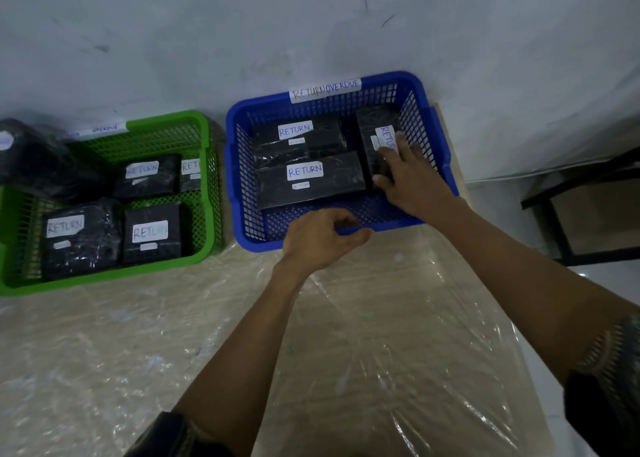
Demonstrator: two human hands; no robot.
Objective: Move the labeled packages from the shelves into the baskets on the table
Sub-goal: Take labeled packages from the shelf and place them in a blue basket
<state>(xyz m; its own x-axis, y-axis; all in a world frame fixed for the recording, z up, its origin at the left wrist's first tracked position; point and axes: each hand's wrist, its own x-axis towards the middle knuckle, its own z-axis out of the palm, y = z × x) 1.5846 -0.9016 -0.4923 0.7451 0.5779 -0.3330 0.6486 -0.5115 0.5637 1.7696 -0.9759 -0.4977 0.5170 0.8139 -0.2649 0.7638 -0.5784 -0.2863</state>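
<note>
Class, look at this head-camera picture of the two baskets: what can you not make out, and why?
Head view:
1. Green basket tag: blurred, left part behind a black package, itself cut by the left edge.
2. Small stickers under RETURN labels: too small to read.
3. Label on the blue basket's right package: partly under the right hand; grip or mere press unclear.
4. Shelves: outside the view.
</note>
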